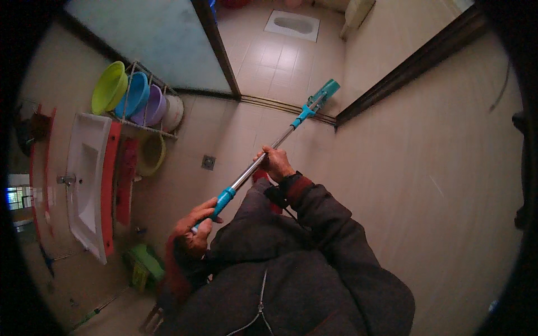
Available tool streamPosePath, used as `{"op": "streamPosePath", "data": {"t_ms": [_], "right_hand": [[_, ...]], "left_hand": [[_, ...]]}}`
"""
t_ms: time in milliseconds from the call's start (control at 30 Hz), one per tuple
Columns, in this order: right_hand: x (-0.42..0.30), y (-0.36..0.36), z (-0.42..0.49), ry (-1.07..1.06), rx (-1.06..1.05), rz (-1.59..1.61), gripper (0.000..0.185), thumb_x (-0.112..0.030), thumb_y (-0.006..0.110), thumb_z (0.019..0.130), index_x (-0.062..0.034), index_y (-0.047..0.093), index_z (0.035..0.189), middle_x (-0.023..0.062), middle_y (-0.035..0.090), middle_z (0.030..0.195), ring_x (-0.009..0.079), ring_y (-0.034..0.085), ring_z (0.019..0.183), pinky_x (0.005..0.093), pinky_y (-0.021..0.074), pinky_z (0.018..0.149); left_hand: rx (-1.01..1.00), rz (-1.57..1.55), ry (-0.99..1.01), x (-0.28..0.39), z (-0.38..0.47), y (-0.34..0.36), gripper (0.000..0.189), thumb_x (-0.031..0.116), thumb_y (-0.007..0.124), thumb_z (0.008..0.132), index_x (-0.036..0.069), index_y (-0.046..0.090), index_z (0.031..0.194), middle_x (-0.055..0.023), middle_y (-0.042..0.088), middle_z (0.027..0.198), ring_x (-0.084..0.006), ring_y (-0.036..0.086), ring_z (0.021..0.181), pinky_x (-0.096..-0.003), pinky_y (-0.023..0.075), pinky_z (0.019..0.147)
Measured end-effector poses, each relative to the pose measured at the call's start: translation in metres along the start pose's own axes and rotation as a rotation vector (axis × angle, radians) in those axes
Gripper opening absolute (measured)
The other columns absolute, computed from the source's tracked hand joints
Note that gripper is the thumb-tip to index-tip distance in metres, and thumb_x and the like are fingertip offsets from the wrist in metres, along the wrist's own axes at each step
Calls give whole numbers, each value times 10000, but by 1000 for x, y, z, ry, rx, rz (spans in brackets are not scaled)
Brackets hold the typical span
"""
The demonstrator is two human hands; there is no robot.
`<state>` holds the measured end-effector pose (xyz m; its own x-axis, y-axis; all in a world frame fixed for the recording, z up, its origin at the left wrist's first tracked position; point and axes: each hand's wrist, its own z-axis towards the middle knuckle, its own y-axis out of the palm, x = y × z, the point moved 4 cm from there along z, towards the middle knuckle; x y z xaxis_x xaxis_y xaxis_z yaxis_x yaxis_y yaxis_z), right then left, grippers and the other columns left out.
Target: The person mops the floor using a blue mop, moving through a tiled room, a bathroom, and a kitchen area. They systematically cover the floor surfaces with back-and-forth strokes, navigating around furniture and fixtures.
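Observation:
A mop with a metal pole and teal plastic fittings slants up to the right in front of me. My left hand grips its teal handle end near my waist. Higher on the pole, my right hand is closed around the bare metal. The teal mop head lies at the far end, over the sliding-door track by the right wall; whether it touches the floor I cannot tell.
A metal floor track crosses the doorway, with a squat toilet beyond. At left are a rack of coloured basins, a white washbasin and a green plastic stool. A floor drain lies nearer the middle.

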<state>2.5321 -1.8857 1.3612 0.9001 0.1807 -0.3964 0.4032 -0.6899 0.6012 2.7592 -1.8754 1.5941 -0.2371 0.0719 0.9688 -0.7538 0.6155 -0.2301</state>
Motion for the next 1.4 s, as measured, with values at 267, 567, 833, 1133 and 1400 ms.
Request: {"op": "streamPosePath", "data": {"t_ms": [267, 567, 833, 1133, 1400], "right_hand": [[-12, -29, 24, -49, 17, -52, 188, -128, 515, 877, 58, 493, 888, 152, 577, 772, 314, 619, 709, 447, 531, 671], [-9, -29, 33, -79, 130, -53, 183, -120, 522, 868, 54, 475, 903, 146, 562, 781, 315, 624, 705, 461, 552, 617], [-4, -28, 34, 18, 79, -103, 153, -103, 523, 850, 43, 477, 848, 133, 554, 766, 309, 635, 665, 456, 562, 576], [-5, 6, -60, 273, -196, -346, 124, -120, 496, 861, -5, 493, 816, 102, 570, 732, 255, 644, 684, 428, 552, 605], [-24, -4, -72, 256, -331, -532, 144, -121, 498, 849, 11, 487, 792, 98, 570, 721, 257, 651, 630, 403, 539, 507]], "left_hand": [[-20, -97, 54, -37, 21, 13, 259, -32, 456, 828, -59, 577, 1056, -260, 551, 1202, -268, 639, 883, -368, 540, 768], [-28, -202, 12, -38, 27, 8, 241, -1, 447, 850, -71, 587, 1034, -253, 545, 1204, -268, 632, 859, -352, 545, 739], [186, -206, -7, -36, 3, 19, 221, 9, 454, 846, -67, 595, 999, -248, 570, 1163, -262, 634, 813, -351, 539, 736], [557, -60, -46, 58, -91, 74, 229, 113, 496, 831, -57, 603, 941, -265, 593, 1113, -266, 640, 719, -378, 535, 676], [650, 24, -128, 70, -123, 161, 212, 96, 498, 876, -68, 565, 991, -271, 567, 1158, -257, 640, 792, -376, 540, 701]]}}
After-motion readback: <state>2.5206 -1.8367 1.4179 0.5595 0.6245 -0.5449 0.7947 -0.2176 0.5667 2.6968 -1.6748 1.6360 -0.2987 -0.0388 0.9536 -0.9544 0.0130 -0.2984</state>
